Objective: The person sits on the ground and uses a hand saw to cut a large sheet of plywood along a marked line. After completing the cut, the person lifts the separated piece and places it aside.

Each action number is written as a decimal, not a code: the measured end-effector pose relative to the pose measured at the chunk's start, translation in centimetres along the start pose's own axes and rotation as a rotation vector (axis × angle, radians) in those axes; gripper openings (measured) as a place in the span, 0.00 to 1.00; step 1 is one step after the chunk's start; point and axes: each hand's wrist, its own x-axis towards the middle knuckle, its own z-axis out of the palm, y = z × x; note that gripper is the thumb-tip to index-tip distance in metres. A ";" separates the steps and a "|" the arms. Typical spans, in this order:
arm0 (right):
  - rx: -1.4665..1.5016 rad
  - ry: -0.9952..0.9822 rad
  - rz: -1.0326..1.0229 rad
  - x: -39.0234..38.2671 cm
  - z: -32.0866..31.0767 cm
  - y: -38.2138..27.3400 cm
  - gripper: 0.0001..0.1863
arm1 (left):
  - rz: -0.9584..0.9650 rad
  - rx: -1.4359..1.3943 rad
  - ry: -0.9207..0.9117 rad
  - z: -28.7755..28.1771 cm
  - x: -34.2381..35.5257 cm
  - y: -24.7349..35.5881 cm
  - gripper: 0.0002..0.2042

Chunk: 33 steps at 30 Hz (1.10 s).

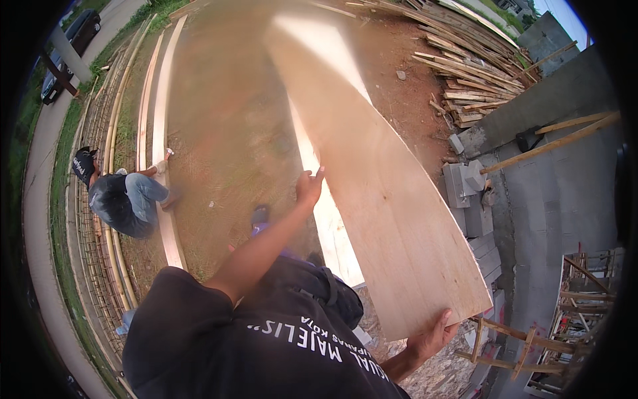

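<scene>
A long plywood sheet (385, 219) slants from the top middle down to the lower right. My left hand (309, 185) grips its left edge near the middle, and my right hand (430, 336) holds its near end at the bottom right corner. Beneath it, a second pale board (335, 249) shows along the left side and at the far end. A blue and dark shoe (259, 219) shows beside my left forearm. The picture's middle top is hazy.
At left a co-worker (123, 203) crouches beside long planks (166, 86), holding a small tool, near bamboo poles (116, 100). Scrap timber (475, 80) is piled at upper right. Grey blocks (458, 186), a concrete wall (545, 206) and wooden braces (525, 352) line the right.
</scene>
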 end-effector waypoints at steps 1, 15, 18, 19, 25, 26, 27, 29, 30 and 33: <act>-0.023 -0.024 -0.045 -0.2 0.4 -0.6 0.31 | -0.092 -0.044 -0.057 0.2 1.7 0.4 0.23; -0.350 0.445 -0.218 -4.8 7.8 -10.3 0.32 | -0.330 -0.170 -0.440 -9.0 14.6 3.9 0.23; -0.404 0.561 -0.187 -5.5 9.4 -11.8 0.32 | -0.005 -0.009 -0.582 -8.8 15.6 6.5 0.21; -0.432 0.594 -0.200 -5.6 10.8 -12.3 0.31 | 0.182 0.101 -0.539 -8.6 16.4 6.0 0.21; -0.496 0.602 -0.197 -6.1 18.4 -14.8 0.34 | 0.163 0.291 -0.268 -10.9 25.2 -2.6 0.24; -0.512 0.604 -0.195 -6.5 19.6 -15.3 0.35 | 0.111 0.237 -0.311 -10.2 26.9 -2.2 0.25; -0.525 0.609 -0.187 -6.8 20.8 -15.9 0.36 | 0.059 0.190 -0.352 -9.6 29.2 -0.8 0.27; -0.587 0.620 -0.178 -7.8 22.5 -17.5 0.39 | -0.113 0.018 -0.416 -8.5 30.2 3.6 0.29; -0.634 0.632 -0.211 -8.7 22.3 -18.0 0.36 | -0.223 -0.106 -0.442 -7.6 29.3 8.6 0.29; -0.641 0.604 -0.284 -8.2 22.7 -17.5 0.32 | -0.229 -0.155 -0.259 -8.0 33.2 12.6 0.29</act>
